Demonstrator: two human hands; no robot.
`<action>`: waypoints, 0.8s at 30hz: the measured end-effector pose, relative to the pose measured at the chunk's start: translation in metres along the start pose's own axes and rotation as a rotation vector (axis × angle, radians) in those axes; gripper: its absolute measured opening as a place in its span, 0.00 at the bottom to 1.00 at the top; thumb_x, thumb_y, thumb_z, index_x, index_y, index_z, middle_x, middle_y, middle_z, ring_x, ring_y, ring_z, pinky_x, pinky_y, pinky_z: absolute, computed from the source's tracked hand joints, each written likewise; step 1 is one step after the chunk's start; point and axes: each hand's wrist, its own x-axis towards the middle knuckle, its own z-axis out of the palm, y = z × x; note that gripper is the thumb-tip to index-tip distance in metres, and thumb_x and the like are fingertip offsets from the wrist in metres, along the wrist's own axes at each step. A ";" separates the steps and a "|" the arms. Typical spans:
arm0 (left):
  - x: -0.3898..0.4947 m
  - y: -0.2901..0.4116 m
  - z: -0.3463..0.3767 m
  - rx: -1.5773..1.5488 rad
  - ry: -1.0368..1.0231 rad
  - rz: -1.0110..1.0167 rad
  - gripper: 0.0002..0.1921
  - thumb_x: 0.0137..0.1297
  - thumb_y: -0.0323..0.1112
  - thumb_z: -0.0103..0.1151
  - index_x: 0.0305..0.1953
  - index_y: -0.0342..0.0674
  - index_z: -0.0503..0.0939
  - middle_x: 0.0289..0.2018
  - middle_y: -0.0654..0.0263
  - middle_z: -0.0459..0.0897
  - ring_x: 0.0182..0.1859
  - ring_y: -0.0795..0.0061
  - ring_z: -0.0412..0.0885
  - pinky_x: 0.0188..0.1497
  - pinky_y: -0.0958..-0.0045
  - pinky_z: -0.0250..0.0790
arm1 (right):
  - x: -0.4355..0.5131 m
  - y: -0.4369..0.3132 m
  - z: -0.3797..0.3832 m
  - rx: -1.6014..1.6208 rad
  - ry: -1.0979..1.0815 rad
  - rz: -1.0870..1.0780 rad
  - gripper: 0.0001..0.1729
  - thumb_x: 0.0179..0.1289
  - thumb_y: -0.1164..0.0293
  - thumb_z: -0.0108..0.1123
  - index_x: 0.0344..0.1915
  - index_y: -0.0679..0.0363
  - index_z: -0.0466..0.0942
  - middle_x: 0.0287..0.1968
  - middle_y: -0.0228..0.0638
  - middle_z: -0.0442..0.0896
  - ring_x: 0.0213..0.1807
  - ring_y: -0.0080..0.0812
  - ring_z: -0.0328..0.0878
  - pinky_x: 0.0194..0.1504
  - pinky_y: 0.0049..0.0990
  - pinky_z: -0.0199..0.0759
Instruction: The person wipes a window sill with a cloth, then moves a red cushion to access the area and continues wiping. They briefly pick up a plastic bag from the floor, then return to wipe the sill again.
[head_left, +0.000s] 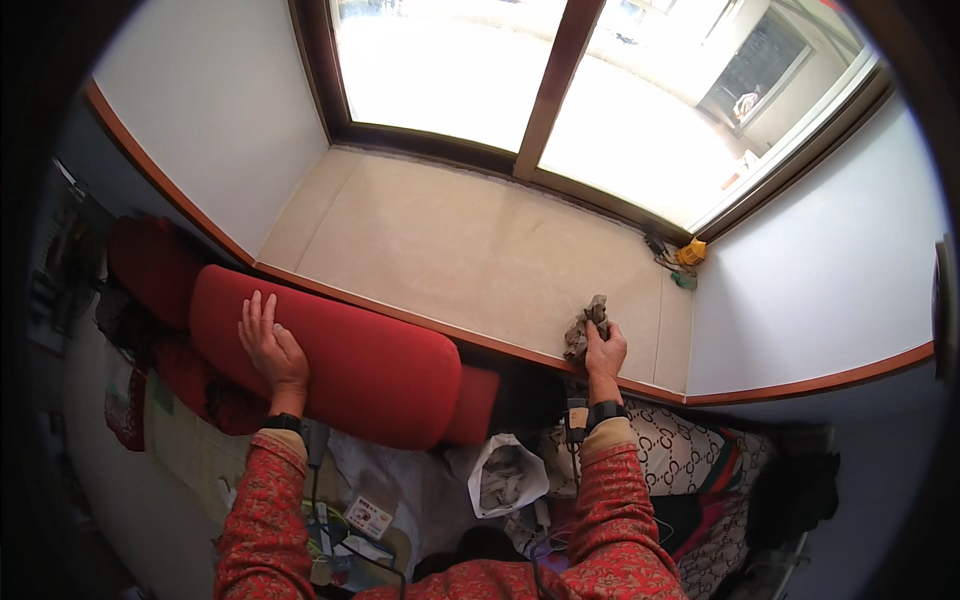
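My right hand (606, 351) grips a crumpled grey-brown cloth (581, 334) at the front right of the beige tiled windowsill (450, 232). The cloth rests on the sill close to its reddish-brown front edging (352, 311). To the left, my left hand (274, 345) lies with fingers spread on a red padded cushion (360, 349), holding nothing. That cushion stretches along the sill's front, slightly below it. Both wrists wear dark bands, and the sleeves are red patterned cloth.
A yellow object (691, 252) and a small green item (683, 280) with dark cords sit in the sill's back right corner. Brown-framed sliding windows (559, 90) stand behind. Below are a white bag (508, 476) with cloth inside, a patterned pillow (667, 450) and a printed box (368, 517).
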 end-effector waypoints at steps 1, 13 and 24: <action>0.000 0.000 0.000 -0.002 0.001 0.000 0.27 0.68 0.33 0.38 0.65 0.41 0.76 0.72 0.57 0.69 0.77 0.51 0.60 0.78 0.43 0.45 | 0.000 0.004 -0.006 -0.238 0.055 -0.085 0.27 0.61 0.64 0.73 0.56 0.67 0.77 0.46 0.47 0.85 0.48 0.49 0.84 0.51 0.41 0.77; 0.001 0.007 -0.005 0.000 0.003 0.006 0.26 0.68 0.32 0.38 0.65 0.40 0.76 0.72 0.56 0.70 0.76 0.51 0.61 0.78 0.43 0.46 | -0.022 -0.044 0.035 -0.216 -0.010 -0.278 0.20 0.61 0.77 0.62 0.53 0.51 0.82 0.51 0.37 0.82 0.54 0.49 0.78 0.55 0.42 0.75; 0.001 0.005 -0.003 -0.020 0.027 0.013 0.26 0.68 0.32 0.39 0.64 0.40 0.77 0.71 0.55 0.70 0.76 0.50 0.62 0.78 0.42 0.47 | -0.050 -0.080 0.043 -0.284 -0.288 -0.853 0.12 0.59 0.76 0.57 0.41 0.51 0.84 0.58 0.34 0.82 0.64 0.44 0.75 0.61 0.41 0.67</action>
